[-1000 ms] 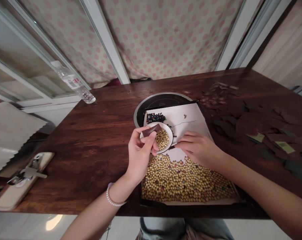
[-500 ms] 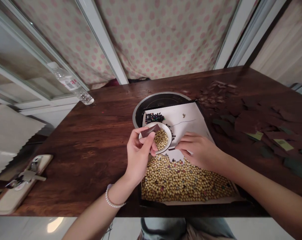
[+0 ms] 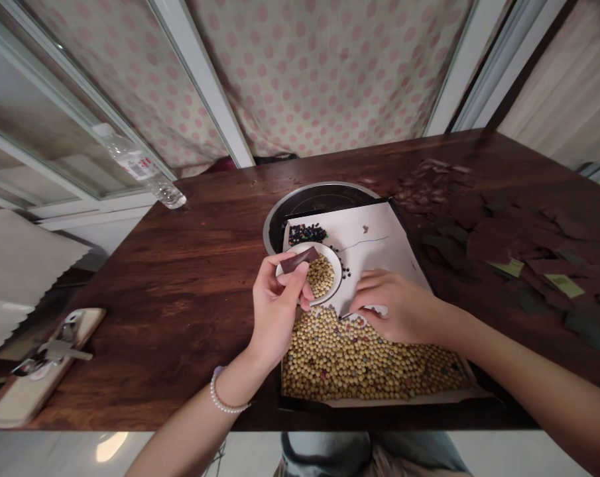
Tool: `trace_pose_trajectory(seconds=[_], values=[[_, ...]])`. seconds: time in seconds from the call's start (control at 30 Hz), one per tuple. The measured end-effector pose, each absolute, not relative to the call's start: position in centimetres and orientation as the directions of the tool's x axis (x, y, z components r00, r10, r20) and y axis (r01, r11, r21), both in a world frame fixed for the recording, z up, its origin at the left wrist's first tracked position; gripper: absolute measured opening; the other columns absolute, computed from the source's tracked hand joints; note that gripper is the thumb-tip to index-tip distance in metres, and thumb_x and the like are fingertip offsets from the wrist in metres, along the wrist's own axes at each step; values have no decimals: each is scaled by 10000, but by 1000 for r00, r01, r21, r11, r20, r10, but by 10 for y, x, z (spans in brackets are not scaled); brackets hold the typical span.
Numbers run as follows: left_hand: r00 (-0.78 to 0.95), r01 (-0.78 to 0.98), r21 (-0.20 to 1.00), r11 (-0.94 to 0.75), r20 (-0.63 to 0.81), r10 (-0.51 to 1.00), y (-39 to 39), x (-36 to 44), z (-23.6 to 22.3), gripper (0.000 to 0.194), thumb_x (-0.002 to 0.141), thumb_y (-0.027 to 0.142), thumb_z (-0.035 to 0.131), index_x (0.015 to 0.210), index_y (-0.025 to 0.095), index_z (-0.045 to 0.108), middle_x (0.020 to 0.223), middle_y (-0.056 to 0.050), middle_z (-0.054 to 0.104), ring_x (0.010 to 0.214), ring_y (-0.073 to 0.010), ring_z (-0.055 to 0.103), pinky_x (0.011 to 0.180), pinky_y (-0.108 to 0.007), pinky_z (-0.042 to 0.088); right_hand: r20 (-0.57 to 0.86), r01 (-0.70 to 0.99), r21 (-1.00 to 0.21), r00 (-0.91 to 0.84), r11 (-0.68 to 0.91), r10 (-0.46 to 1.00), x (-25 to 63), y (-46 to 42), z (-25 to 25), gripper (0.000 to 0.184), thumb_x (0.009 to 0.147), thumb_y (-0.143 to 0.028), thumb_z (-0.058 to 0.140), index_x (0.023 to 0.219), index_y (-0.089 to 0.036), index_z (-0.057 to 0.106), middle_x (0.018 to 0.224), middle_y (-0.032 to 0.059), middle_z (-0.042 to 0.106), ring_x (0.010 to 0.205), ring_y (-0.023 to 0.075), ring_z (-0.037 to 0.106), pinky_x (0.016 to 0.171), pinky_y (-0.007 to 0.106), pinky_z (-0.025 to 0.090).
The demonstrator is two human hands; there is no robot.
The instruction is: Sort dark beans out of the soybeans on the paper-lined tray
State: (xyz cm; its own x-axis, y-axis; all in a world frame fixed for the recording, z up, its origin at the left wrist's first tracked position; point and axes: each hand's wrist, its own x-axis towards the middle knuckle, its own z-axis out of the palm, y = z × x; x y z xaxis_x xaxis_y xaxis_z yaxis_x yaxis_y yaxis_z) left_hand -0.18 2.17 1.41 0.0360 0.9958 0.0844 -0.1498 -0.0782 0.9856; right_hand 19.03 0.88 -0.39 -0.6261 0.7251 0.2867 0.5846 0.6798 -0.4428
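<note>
Countless pale beads [image 3: 369,368] fill the near end of a paper-lined tray [image 3: 379,222]; the left hand [image 3: 277,305] grips a white bowl [image 3: 338,278] and a brown piece [image 3: 300,259], the right hand [image 3: 399,306] pinches what may be a slim dark tool [image 3: 344,316] at the pile's edge. Fingertip picking seems the present step; the next move calls for a level bowl.

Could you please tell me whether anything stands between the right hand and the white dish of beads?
Nothing visible stands between the right hand and the white dish; a few black beads lie on the white paper beside it, apparently too low to block the way.
</note>
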Motion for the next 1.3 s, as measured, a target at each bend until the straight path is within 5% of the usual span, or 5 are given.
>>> trace_pose_trajectory(seconds=[0.23,0.4,0.67,0.93,1.3], values=[[32,-147,985,-88,93,995,21,-1,15,188,788,234,633,933,180,525,462,61,553,366,-35,438,374,-113,359,405,814,-360,-303,456,862,201,15,-6,153,733,-59,537,734,-153,657,729,59,653,753,194,565,698,304,433],[24,-142,986,-89,94,995,21,0,16,198,773,237,645,919,179,524,462,65,555,364,-33,440,381,-109,363,347,721,-432,-423,542,837,195,17,-12,187,778,-58,531,780,-170,681,771,40,667,761,172,562,694,282,431],[24,-129,987,-98,102,995,21,-1,15,182,787,225,629,928,178,524,466,60,552,369,-31,436,380,-109,360,335,701,-333,-538,631,774,191,23,-19,202,821,-85,511,814,-187,686,797,31,654,813,174,533,728,295,416],[16,-139,986,-94,97,995,21,0,15,184,781,231,638,921,183,528,464,60,548,366,-30,432,366,-109,347,374,842,-219,-393,492,840,194,23,-18,182,803,-71,524,782,-158,682,743,56,634,799,194,508,712,303,407],[-5,-179,978,-104,104,995,22,1,15,186,775,214,644,914,169,528,462,64,540,370,-28,432,362,-97,347,257,761,-161,-583,629,771,185,19,-15,154,803,-76,533,789,-144,670,772,60,622,806,195,502,719,318,406]])
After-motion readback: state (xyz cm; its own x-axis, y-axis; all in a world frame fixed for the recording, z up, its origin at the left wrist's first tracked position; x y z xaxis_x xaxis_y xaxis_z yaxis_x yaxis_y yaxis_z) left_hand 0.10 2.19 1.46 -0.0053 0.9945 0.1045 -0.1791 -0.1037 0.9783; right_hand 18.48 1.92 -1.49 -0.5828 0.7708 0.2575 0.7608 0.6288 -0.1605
